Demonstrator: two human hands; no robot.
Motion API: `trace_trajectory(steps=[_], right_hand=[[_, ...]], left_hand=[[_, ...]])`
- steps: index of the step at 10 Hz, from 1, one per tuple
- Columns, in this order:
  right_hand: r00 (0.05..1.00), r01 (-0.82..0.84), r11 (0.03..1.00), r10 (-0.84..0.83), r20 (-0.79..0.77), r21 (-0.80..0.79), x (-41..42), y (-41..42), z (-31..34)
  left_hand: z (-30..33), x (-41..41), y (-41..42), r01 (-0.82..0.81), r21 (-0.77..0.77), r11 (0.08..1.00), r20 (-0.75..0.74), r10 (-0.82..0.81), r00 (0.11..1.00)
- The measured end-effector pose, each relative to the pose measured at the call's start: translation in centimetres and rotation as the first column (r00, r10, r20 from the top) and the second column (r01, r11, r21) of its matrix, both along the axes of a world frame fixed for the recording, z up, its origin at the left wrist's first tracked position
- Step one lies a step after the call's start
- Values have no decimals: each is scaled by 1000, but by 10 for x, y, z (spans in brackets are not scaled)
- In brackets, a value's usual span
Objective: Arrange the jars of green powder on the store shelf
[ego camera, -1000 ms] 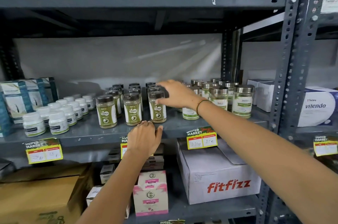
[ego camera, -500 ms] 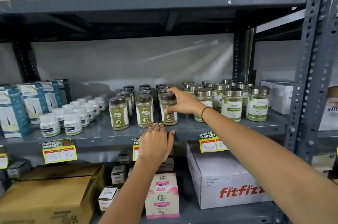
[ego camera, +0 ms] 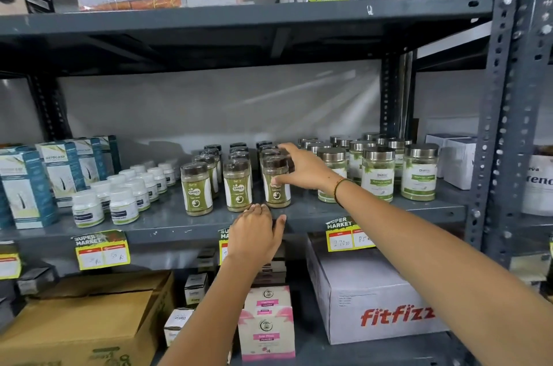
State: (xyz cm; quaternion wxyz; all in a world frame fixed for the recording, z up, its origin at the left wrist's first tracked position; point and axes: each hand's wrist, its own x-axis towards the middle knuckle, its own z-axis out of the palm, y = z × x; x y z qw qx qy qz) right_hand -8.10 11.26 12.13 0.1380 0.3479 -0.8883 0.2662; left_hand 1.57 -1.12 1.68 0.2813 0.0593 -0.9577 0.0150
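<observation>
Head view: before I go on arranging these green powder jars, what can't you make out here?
- Front right dark-lidded jar: the right hand covers part of its label, so the grip is unclear.
- Rear dark-lidded jars: front rows hide them; count uncertain.
- Middle price tag: the left hand covers it.
- Left price tag: figures too blurred.
- White box at right: cut off by the frame edge.

Single head view, facing shelf (ego camera: pixel 209 225) straight on, close, angled slightly down; wide-angle bends edges.
</observation>
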Motion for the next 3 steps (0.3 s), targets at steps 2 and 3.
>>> trace_trajectory(steps=[2,3], right_hand=[[995,5,982,-23,-92,-187,19,28,16],[982,-54,904,-30,-189,-424,39,43,31]], left_hand=[[17,8,-1,7,106,994,46,-12,999],[28,6,-1,-11,141,990,-54,18,998]])
